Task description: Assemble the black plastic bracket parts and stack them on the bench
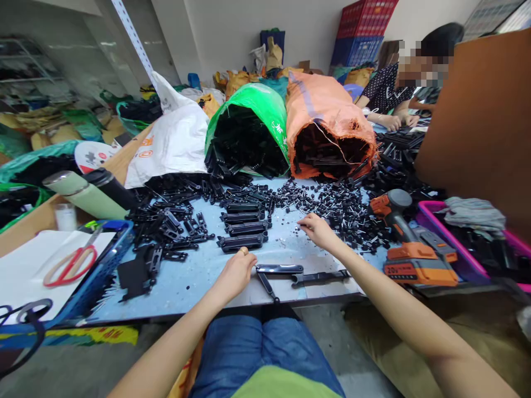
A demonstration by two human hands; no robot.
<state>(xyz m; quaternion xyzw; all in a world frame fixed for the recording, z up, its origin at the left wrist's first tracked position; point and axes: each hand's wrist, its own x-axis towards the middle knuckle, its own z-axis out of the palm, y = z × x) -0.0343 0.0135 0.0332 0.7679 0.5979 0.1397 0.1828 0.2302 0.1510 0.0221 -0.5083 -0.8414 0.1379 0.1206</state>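
Note:
My left hand [237, 272] is at the table's front middle, its fingers bent together beside the left end of a black bar-shaped part [280, 269]; whether they grip anything is hidden. Below that bar a thinner black piece [266, 286] slants toward the table edge, and a black forked part [319, 278] lies to the right. My right hand [318, 231] is closed, fingertips pinched near small bits at the edge of a pile of black knobs and screws [332, 204]; what they hold is too small to name. Several black assembled parts [243, 241] lie stacked in rows beyond my left hand.
An orange cordless drill [418, 260] and pink bin [452, 237] stand right. Open green [253, 99], orange [327, 105] and white sacks [174, 143] line the back. At left are loose black parts [166, 221] and a blue basket [120, 243] with scissors [72, 265]. A person [385, 105] works at back right.

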